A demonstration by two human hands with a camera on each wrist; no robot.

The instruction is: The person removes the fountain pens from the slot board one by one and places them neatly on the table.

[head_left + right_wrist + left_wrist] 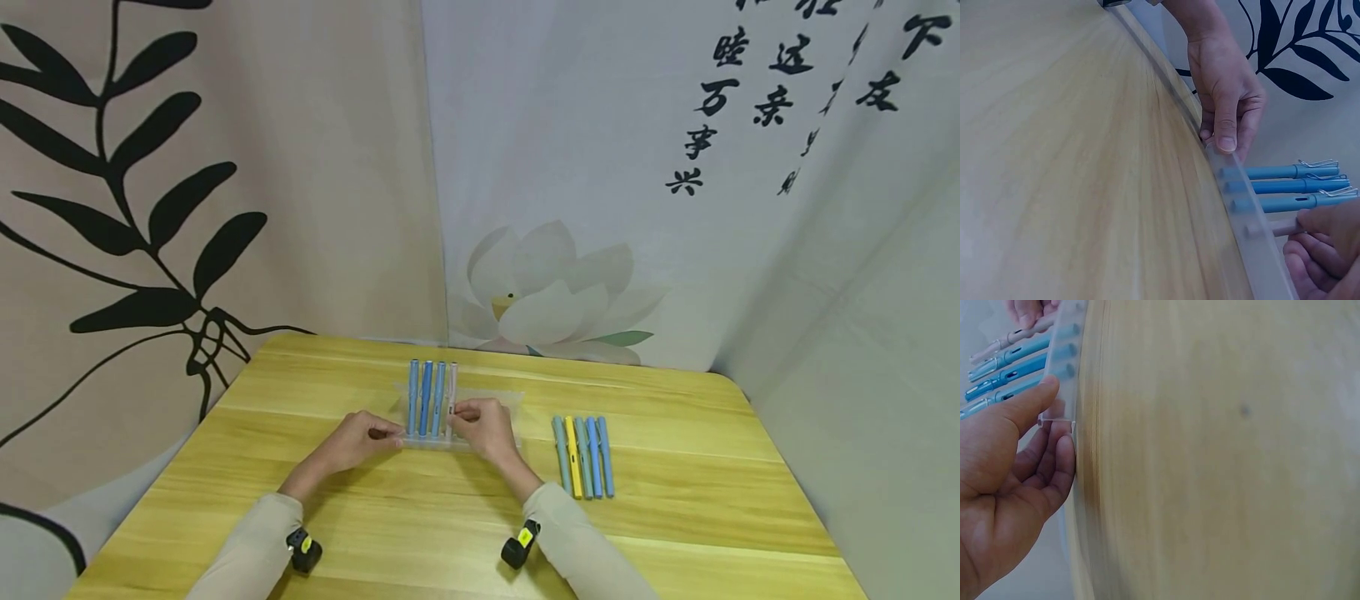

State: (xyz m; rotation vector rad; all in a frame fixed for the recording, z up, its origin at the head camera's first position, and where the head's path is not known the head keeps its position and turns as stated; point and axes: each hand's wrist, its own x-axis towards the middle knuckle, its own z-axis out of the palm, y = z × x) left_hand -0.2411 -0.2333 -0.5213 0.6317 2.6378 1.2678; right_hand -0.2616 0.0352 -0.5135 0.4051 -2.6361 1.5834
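A clear plastic pen stand (pixel 1063 390) is on the table, its left end pinched between the thumb and fingers of my left hand (pixel 356 440). Three blue pens (pixel 427 398) stand side by side in it, clips showing in the right wrist view. To their right is a pale pink pen (pixel 453 377), its lower end in the stand. My right hand (pixel 487 429) pinches that pink pen between thumb and fingers. In the right wrist view the pen's lower end (pixel 1257 230) shows through the clear plastic.
Right of the stand, a row of pens lies on the wooden table (pixel 712 500): green pens (pixel 561 450), a yellow pen (pixel 573 458) and blue pens (pixel 605 458). A printed curtain (pixel 337 167) hangs behind the table's back edge.
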